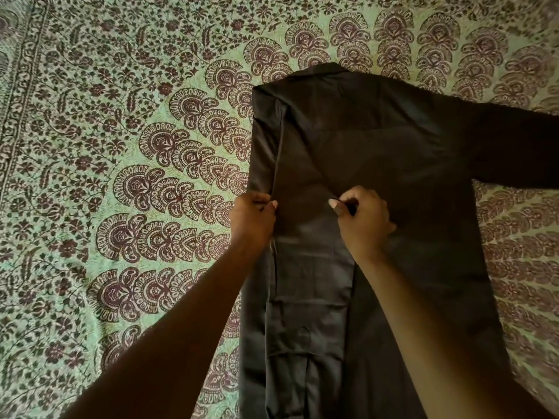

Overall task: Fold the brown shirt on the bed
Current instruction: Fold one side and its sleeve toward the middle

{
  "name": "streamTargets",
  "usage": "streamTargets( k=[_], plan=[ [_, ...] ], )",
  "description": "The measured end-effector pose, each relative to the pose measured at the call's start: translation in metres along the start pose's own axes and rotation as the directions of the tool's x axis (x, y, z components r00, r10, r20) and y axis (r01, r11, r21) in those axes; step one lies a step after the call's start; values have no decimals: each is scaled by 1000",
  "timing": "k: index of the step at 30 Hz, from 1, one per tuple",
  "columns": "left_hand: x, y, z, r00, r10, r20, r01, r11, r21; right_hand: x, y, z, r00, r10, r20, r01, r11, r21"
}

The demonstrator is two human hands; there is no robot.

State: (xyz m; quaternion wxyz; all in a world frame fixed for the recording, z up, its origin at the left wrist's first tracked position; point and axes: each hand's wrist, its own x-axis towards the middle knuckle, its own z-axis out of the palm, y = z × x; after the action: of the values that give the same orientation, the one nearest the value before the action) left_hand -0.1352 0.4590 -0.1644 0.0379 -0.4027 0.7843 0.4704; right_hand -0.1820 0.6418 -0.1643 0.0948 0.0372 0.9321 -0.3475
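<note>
1. The brown shirt [378, 164] is laid flat on the bed, back side up, with its collar [329, 69] pointing away from the person and its lower part running toward the bottom edge of the view.
2. The shirt's left side is seen already turned inward over the body, so that a straight folded edge runs down the left of the garment.
3. A long strip of folded cloth, the sleeve [311, 282], is laid down the middle-left of the shirt, reaching from about the hands toward the bottom of the view.
4. The other sleeve [514, 146] is spread out to the right, lying flat on the bed and cut off by the right edge of the view.
5. The left hand [252, 217] is placed at the folded left edge of the shirt, with its fingers curled and the cloth pinched between thumb and fingers.
6. The right hand [364, 219] is placed just right of the folded strip, its fingers curled tightly and a small bit of cloth pinched at the thumb.
7. The two hands are held at the same height on the shirt, near each other but apart, with the strip of cloth between them.
8. Both bare forearms are stretched in from the bottom of the view.
9. The bed is covered by a green bedspread [106, 146] printed with dark maroon flowers and fan-shaped motifs, on which the shirt rests.
</note>
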Motion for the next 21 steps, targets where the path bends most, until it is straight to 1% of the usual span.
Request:
streamTargets(
  k=[1, 2, 4, 5, 6, 7, 9, 12, 14, 16, 18, 20, 21],
  plan=[
    [0, -1, -1, 1000, 8, -6, -8, 1000, 15, -1, 1, 1, 1000, -2, -1, 2, 1000, -1],
    [-2, -2, -2, 999, 45, -23, -44, 998, 45, -1, 1, 1, 1000, 12, 18, -12, 1000, -12],
    [-10, -5, -5, 975, 215, -52, -207, 970, 125, -3, 2, -1, 994, 72, 84, -68, 996, -52],
    [-17, -5, -7, 952, 304, -40, -294, 942, 159, -5, 3, -3, 989, 100, 110, -93, 993, -67],
    [-23, -6, -9, 934, 358, -7, -351, 919, 179, -8, 4, -6, 985, 119, 127, -111, 991, -70],
    [-28, -9, -11, 924, 380, 36, -380, 905, 192, -11, 7, -8, 981, 135, 141, -126, 989, -72],
    [-34, -15, -14, 924, 369, 105, -383, 899, 211, -21, 15, -9, 975, 143, 169, -132, 988, -75],
    [-38, -25, -14, 908, 395, 138, -418, 862, 286, -40, 26, -8, 972, 123, 200, -124, 992, -7],
    [-45, -31, -14, 906, 401, 134, -423, 864, 275, -50, 27, -10, 984, 107, 143, -118, 990, 70],
    [-61, -36, -15, 923, 365, 121, -384, 895, 226, -55, 28, -11, 991, 118, 60, -124, 987, 103],
    [-86, -50, -18, 941, 321, 110, -337, 923, 188, -64, 27, -13, 984, 169, 55, -172, 983, 69],
    [-115, -71, -23, 940, 311, 138, -334, 921, 200, -83, 28, -15, 970, 209, 123, -211, 978, -4],
    [-130, -82, -25, 934, 309, 180, -344, 914, 216, -97, 29, -17, 963, 221, 155, -218, 975, -41]
  ],
)
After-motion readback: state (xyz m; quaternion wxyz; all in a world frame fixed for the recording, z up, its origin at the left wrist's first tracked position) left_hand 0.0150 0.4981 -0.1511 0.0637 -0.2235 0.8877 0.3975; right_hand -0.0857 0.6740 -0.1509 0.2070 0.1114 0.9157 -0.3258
